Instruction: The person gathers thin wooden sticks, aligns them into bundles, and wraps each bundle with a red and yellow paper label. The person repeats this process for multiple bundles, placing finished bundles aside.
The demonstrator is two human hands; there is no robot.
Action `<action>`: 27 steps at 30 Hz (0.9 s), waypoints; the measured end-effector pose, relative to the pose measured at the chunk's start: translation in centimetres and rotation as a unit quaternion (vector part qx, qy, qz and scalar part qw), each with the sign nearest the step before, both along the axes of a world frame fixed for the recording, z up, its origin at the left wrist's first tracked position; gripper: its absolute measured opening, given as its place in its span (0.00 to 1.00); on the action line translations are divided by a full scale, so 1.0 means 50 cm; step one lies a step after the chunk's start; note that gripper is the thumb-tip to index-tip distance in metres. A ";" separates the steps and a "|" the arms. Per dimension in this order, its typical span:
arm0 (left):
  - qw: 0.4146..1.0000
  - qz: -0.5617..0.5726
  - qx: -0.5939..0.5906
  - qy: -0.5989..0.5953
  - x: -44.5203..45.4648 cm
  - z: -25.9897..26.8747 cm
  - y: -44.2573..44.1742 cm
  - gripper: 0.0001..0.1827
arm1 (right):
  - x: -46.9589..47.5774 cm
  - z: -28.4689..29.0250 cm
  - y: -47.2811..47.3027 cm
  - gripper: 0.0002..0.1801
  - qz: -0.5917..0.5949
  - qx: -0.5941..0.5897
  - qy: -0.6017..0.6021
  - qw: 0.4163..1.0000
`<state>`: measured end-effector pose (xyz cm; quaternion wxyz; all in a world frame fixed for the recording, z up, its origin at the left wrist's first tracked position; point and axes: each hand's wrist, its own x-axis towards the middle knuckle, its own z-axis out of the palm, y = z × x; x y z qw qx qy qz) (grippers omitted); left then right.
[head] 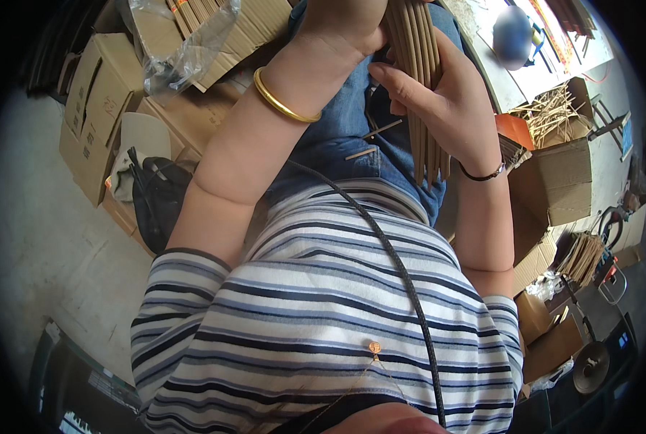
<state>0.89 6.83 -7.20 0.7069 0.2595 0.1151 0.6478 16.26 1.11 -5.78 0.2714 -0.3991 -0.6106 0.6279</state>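
Note:
A bundle of thin brown sticks (418, 65) stands over my lap, its pointed lower ends hanging above my jeans. Around its lower part, my right hand (437, 97) is wrapped, with the thumb to the left of the sticks. My left hand (350, 21) is at the bundle's upper left side; its fingers are cut off by the top edge, so its grip is hidden. Two short loose stick pieces (361, 154) lie on the jeans (334, 130) below the bundle.
To the left are cardboard boxes (103, 108), more bundled sticks (193, 16) with clear plastic, a cap (144, 135) and a black bag (160, 200). On the right, an open carton (564, 179) stands near loose thin sticks (551, 111). A black cord (393, 249) crosses my striped shirt.

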 end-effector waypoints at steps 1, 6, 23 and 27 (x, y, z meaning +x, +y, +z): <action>0.998 0.042 0.000 0.038 0.005 -0.003 0.000 0.12 | -0.006 -0.005 0.000 0.14 -0.022 0.069 -0.029 0.997; 0.955 -0.151 0.108 -0.232 0.005 -0.007 0.012 0.13 | 0.018 0.003 0.010 0.14 0.154 -0.378 0.378 0.831; 0.998 0.047 0.011 0.039 -0.011 -0.019 -0.004 0.12 | -0.008 -0.004 -0.004 0.15 0.001 0.010 -0.005 1.000; 0.997 -0.014 -0.038 -0.066 -0.009 -0.001 -0.020 0.11 | 0.016 0.008 0.019 0.14 0.155 -0.261 0.213 0.929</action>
